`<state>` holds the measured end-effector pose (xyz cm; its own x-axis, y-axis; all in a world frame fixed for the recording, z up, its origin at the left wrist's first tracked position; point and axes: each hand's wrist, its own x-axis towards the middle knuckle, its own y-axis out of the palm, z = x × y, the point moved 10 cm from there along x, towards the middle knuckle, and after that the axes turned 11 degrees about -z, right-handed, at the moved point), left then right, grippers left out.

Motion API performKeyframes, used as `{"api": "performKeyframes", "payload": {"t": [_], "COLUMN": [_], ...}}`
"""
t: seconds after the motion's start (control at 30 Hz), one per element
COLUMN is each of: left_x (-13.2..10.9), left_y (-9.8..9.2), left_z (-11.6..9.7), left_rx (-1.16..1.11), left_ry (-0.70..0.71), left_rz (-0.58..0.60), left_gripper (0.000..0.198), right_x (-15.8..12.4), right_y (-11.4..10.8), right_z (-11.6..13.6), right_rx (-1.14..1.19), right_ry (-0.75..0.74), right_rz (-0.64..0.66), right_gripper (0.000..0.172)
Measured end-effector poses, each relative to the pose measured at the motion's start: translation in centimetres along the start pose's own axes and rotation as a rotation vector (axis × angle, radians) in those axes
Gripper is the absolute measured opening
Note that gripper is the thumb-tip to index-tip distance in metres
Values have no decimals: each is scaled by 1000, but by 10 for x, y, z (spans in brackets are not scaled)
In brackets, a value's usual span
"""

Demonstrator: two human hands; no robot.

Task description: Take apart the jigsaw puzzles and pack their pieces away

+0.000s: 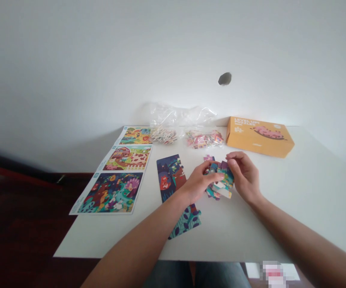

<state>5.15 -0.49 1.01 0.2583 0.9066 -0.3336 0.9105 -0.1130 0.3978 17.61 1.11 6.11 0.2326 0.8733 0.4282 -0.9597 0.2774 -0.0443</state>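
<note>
Several loose jigsaw puzzle pieces (221, 185) in teal, white and purple are gathered between my hands, above the white table. My left hand (201, 180) is closed on some of them, thumb lying across the top. With thumb and fingers pinched together, my right hand (245, 174) grips a purple-edged piece at the right side of the bunch. Just left of them lies a joined strip of puzzle (168, 168), dark blue with a red animal and teal leaves below. My left wrist and forearm cover its middle.
A picture sheet (113, 192) with three scenes lies at the table's left. Behind are two clear bags of pieces (163, 135), (204, 138). A yellow puzzle box (259, 138) stands back right against the wall. The table's front edge (221, 260) is near my legs.
</note>
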Motion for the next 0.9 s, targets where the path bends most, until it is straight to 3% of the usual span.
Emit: {"api": "performKeyframes", "payload": {"t": [0.1, 0.23, 0.33, 0.47, 0.67, 0.83, 0.9], "left_x": [3, 3, 4, 7, 8, 5, 3], "left_y": [-18, -52, -66, -65, -49, -27, -21], "left_z": [-19, -40, -40, -31, -24, -20, -15], "left_rx": [-143, -351, -454, -470, -326, -157, -90], "left_ry": [104, 222, 204, 130, 80, 39, -3], "left_rz": [-133, -333, -386, -381, -268, -91, -44], "left_gripper": [42, 38, 34, 34, 42, 53, 58], "right_x": [-2, -13, -16, -10, 6, 10, 7], "right_y": [16, 41, 48, 45, 27, 12, 14], "right_z": [-16, -28, -30, -28, -39, -47, -48], "right_rx": [-44, -540, -696, -631, -638, -259, -93], "right_ry": [80, -155, -310, -314, -147, 127, 226], "right_rz": [178, 489, 554, 537, 389, 242, 224], "right_gripper": [51, 44, 42, 26, 41, 23, 23]}}
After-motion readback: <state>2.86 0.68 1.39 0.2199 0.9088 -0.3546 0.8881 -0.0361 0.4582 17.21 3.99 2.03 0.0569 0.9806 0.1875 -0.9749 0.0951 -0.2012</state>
